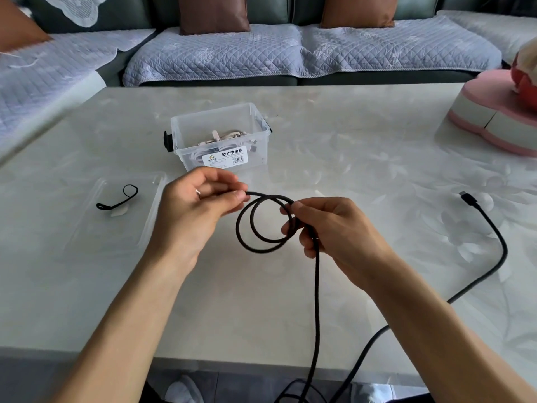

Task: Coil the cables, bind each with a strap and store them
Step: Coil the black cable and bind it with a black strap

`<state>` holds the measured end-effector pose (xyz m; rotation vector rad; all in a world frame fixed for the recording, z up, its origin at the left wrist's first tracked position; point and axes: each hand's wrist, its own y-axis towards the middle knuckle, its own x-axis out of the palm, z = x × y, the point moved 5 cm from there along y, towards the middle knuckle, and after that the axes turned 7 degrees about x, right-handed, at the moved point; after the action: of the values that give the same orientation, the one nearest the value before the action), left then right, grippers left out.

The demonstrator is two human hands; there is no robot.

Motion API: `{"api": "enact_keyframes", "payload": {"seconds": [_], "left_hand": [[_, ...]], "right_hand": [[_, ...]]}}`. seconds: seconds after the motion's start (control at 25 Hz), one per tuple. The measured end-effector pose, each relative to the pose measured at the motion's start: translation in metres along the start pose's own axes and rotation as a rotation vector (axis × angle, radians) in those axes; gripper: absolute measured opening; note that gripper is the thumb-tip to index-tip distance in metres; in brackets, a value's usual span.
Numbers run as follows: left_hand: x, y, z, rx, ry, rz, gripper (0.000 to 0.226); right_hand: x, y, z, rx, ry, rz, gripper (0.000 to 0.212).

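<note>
You've got just the one view, a wide-angle camera on your head, tilted forward and down over the pale tabletop (348, 146). It sits close above your left hand (200, 205) and right hand (328, 228), both forearms running in from the bottom edge. Farther ahead it reaches past the tabletop's far edge to the sofa (290, 53), with lines bowing toward the picture's sides.
</note>
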<state>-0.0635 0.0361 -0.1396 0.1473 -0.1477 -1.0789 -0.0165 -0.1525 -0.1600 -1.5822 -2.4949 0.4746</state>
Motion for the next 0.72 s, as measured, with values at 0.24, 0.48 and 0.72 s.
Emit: {"api": "enact_keyframes", "payload": {"seconds": [0.24,0.48,0.72], "left_hand": [[0.002,0.000,-0.002,0.019,-0.026,0.086,0.026],[-0.007,0.006,-0.027,-0.043,0.599,-0.139,0.032],[0.011,-0.004,-0.026,0.142,0.939,-0.372,0.015]], "right_hand": [[-0.010,0.001,-0.001,0.001,-0.197,0.130,0.017],[-0.010,0.005,0.003,-0.088,-0.600,0.199,0.020],[-0.007,0.006,-0.002,-0.180,-0.527,0.240,0.016]]}}
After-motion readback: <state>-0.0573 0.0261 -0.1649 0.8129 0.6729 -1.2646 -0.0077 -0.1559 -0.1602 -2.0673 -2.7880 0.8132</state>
